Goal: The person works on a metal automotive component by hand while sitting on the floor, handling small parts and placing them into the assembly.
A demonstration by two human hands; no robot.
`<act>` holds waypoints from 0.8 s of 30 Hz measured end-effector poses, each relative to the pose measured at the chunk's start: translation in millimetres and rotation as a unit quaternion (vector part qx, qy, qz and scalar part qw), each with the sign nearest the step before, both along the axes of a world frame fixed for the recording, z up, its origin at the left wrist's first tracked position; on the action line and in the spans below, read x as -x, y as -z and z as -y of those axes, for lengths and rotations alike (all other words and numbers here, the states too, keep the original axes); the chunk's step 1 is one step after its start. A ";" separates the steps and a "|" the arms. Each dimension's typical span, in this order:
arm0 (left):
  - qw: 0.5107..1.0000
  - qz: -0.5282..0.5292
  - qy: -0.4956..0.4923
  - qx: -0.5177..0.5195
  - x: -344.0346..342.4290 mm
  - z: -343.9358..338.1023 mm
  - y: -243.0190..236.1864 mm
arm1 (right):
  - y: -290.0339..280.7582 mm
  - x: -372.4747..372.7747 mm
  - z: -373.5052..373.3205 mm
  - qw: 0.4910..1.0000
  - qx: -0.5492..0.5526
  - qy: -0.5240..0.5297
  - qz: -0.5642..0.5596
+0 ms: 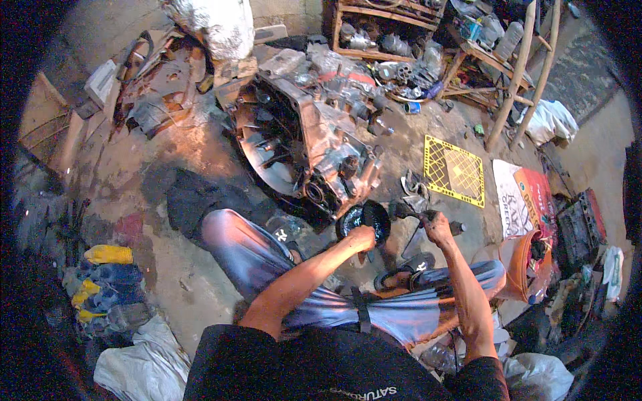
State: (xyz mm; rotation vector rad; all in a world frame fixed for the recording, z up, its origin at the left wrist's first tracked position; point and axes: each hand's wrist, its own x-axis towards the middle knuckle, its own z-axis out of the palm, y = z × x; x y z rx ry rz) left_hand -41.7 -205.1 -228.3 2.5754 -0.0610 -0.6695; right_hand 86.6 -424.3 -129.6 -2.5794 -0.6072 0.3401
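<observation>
My left hand is closed on the near rim of a round black bowl with something dark and shiny inside. The bowl is in front of my knees, close beside a large metal gearbox housing. To its right, my right hand is closed around a dark, slim tool, whose far end points left toward the bowl. Its exact kind is too dark to make out. The gearbox has a wide, open bell on its left and greasy, rusty surfaces.
A yellow plastic grid lies on the floor at right, near a printed sack and an orange bucket. Wooden shelves with metal parts and a wooden ladder stand behind. Several bottles are at left.
</observation>
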 end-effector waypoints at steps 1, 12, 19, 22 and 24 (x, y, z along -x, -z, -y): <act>0.999 0.011 -0.016 0.049 -1.6 16.5 -38.8 | 3.4 -4.7 20.1 0.999 0.026 0.039 -0.016; 0.921 0.279 -0.202 0.183 33.7 -52.9 -178.0 | -27.2 -1.6 1.0 0.961 -0.184 0.101 -0.181; 0.874 0.378 -0.217 0.217 40.3 -51.0 -195.5 | -56.3 8.2 1.9 0.886 -0.359 0.204 -0.212; 0.877 0.352 -0.233 0.230 28.7 -40.8 -196.3 | -45.2 11.0 5.8 0.868 -0.407 0.225 -0.171; 0.881 0.349 -0.235 0.215 19.8 -29.9 -200.6 | -48.2 19.9 5.3 0.884 -0.394 0.214 -0.137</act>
